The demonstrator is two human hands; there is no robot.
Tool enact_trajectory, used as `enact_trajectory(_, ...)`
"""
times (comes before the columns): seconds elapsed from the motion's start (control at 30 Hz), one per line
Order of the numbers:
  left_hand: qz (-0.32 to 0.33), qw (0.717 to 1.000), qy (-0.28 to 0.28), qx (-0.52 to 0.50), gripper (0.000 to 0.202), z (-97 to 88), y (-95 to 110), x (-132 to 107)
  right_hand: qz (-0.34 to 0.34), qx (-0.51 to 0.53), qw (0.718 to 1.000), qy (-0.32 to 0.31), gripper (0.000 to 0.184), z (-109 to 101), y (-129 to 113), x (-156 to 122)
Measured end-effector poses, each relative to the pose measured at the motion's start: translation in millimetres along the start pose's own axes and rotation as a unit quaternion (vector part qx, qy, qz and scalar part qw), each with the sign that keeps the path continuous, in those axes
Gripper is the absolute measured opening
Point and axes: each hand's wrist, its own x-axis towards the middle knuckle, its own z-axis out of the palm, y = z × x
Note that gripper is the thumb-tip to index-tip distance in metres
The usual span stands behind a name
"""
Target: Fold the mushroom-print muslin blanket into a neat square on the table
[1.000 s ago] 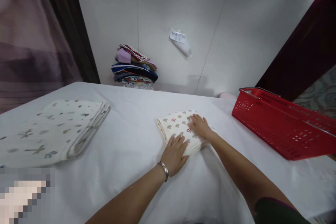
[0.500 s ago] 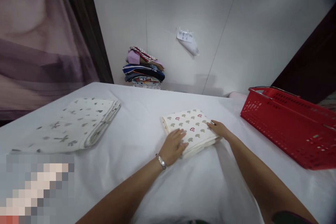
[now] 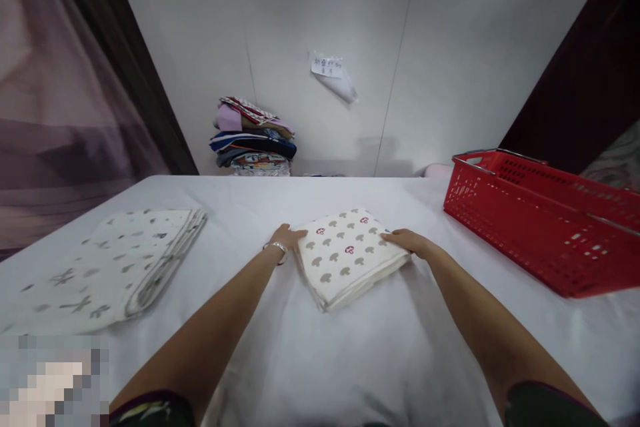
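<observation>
On this white-covered table (image 3: 245, 203), my left hand (image 3: 287, 237) and right hand (image 3: 410, 241) grip opposite sides of the mushroom-print cloth (image 3: 345, 255) lying between them — folding looks done, perhaps only edge-straightening left.

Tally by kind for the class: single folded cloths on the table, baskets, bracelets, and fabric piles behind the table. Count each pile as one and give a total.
Cloths: 2 (mushroom cloth, left cloth)
Basket: 1
Bracelet: 1
Pile: 1
Total: 5
</observation>
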Motion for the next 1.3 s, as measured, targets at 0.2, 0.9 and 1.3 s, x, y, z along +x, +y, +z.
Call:
enact_trajectory(0.2,0.01,0.998,-0.044,0.048,0.036,-5.4,12,12,-0.035,0.146,0.989,-0.01,0.052,0,2,-9)
enact_trajectory(0.9,0.319,0.941,0.057,0.098,0.032,-14.9,11,-37,-0.032,0.34,0.936,-0.084,0.046,68,-13,-20)
enact_trajectory(1.3,0.438,0.892,-0.013,0.107,0.018,79.6,61,-106,-0.053,0.411,0.908,-0.06,0.063,70,3,-61)
